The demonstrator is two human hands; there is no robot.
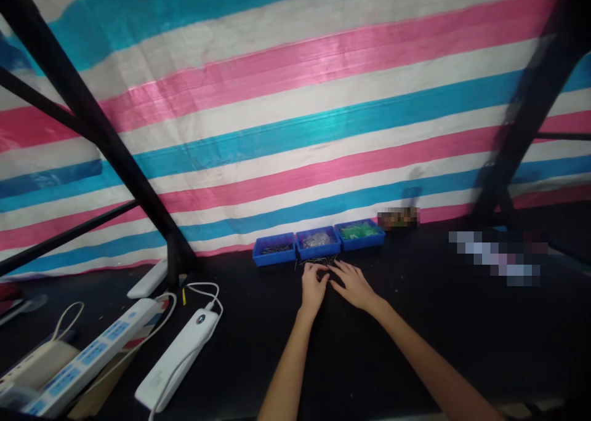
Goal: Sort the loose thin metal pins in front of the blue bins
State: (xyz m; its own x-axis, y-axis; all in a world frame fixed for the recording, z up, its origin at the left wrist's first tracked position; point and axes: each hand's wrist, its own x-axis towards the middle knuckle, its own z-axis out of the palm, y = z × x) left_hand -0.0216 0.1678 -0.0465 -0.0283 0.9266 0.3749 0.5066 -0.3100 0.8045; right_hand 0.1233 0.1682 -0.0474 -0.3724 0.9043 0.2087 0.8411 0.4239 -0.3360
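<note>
L hand (314, 287): palm down on the black tabletop (392, 347), fingers curled inward, tips toward the R hand. Looks pinched on sth small, but too tiny/blurred to tell if it grips anything.
R hand (353, 284): palm down, fingers spread flat and loose, nothing closed in it; index side meets the L fingertips.
Hands rel.: touching or nearly so at the fingertips, side by side, center of table.
Pin pile (317, 261): loose scatter of thin dark metal bits on the tabletop, just beyond the fingertips of both hands, btw the hands and the trays. Closer to the L hand; touching or not, can't tell.
Left tray (274, 249): blue, shallow, holds dark thin parts; far side of the pile, slightly L of the L hand.
Mid tray (318, 242): blue, holds greyish shiny parts; straight beyond the pile.
Right tray (360, 234): blue, holds green parts; beyond the R hand.
Trays rel.: three in a row, edges touching, set against the foot of the striped tarp (295, 119).
Tarp: pink/white/blue stripes, fills the bkgd.
Power strips (180, 356): white, w/ cables, lying at the L side of the table, well apart from the hands.
Frame bars (92, 119): black, diagonal, L side; another at R.
</note>
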